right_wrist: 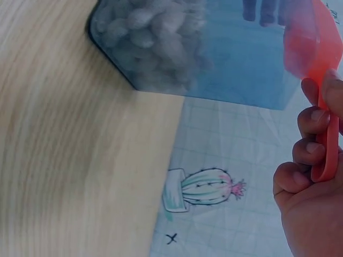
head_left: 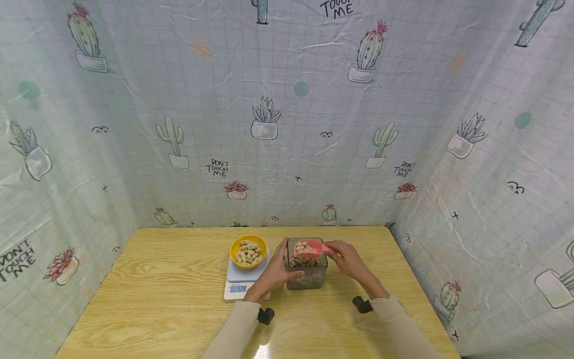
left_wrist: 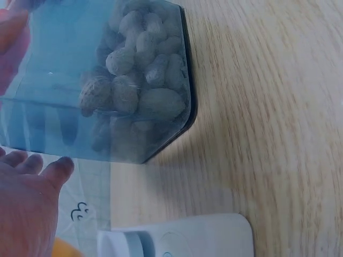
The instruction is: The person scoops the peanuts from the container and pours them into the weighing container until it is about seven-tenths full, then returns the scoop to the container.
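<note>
My right hand [head_left: 345,258] grips the handle of a red scoop [head_left: 315,247], its fingers curled round it in the right wrist view. Several peanuts [head_left: 303,246] lie in the scoop, which is over the open top of a clear grey plastic container [head_left: 306,282]. Unshelled peanuts [left_wrist: 144,64] fill the lower part of this container. My left hand [head_left: 274,271] holds the container at its left side, thumb across the front and fingers along the side wall. Left of that hand, a yellow bowl [head_left: 233,253] with peanuts stands on a white kitchen scale [head_left: 229,296] with a lit display.
A wood-grain table [head_left: 175,279] carries everything. Behind it and at both sides hangs a pale curtain [head_left: 300,164] printed with cacti. Black wrist mounts [head_left: 265,316] sit on both forearms.
</note>
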`<action>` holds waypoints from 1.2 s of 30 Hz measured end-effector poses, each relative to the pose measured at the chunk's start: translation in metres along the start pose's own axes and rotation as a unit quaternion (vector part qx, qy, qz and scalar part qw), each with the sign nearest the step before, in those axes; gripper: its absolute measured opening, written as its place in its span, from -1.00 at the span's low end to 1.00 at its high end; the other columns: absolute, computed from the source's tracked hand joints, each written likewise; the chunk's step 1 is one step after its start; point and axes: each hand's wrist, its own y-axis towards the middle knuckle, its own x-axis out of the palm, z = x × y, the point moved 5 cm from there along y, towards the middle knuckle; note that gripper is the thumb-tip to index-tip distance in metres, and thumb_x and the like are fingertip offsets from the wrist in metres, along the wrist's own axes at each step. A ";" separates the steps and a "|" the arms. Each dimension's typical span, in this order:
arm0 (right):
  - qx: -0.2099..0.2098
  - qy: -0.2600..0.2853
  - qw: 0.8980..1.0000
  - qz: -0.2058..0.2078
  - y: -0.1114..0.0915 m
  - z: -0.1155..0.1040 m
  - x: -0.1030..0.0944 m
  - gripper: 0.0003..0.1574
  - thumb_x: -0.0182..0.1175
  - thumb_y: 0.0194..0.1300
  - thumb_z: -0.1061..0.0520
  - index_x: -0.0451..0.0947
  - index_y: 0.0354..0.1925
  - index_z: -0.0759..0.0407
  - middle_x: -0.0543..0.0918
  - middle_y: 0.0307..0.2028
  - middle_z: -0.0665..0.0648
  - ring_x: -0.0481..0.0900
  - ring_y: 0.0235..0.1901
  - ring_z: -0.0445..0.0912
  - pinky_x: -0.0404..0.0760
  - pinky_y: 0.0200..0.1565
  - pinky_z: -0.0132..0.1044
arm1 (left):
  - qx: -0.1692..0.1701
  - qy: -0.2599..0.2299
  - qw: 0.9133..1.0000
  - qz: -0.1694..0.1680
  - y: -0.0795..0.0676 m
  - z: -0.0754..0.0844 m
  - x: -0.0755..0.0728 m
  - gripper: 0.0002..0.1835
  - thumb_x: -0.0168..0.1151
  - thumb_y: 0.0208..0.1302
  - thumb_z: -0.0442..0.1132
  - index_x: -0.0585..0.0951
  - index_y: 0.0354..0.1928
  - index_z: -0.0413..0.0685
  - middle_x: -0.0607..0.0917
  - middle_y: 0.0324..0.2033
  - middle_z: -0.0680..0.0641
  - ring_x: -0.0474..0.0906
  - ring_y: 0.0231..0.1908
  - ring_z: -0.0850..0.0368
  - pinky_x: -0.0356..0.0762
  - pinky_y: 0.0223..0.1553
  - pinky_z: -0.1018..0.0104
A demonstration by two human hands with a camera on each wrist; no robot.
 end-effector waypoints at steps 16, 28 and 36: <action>-0.008 -0.004 1.000 0.010 0.027 -0.031 -0.024 -0.63 0.09 0.45 0.08 0.62 0.12 0.14 0.72 -0.08 0.12 0.67 -0.12 0.00 0.65 -0.12 -0.06 | 0.031 -0.012 0.998 0.058 -0.013 0.025 -0.041 0.18 0.39 0.07 0.29 -0.20 0.56 0.44 -0.12 0.58 -0.09 -0.10 0.53 -0.28 0.11 0.34 -0.42; 0.001 -0.001 1.000 -0.013 0.055 -0.059 -0.005 -0.59 0.07 0.47 0.00 0.62 0.13 0.15 0.71 0.01 0.14 0.64 -0.01 0.04 0.64 -0.06 -0.04 | 0.021 0.007 0.992 0.124 -0.038 0.016 -0.097 0.14 0.42 0.14 0.12 -0.18 0.57 0.37 -0.10 0.57 -0.13 -0.09 0.52 -0.31 0.11 0.33 -0.44; -0.006 -0.003 0.999 -0.035 0.070 -0.074 0.017 -0.61 0.09 0.46 0.04 0.61 0.10 0.19 0.70 0.00 0.17 0.62 0.00 0.06 0.60 0.01 0.01 | 0.002 0.027 0.989 0.142 -0.048 -0.001 -0.119 0.17 0.45 0.14 -0.01 -0.20 0.58 0.28 -0.13 0.57 -0.15 -0.10 0.51 -0.34 0.04 0.34 -0.46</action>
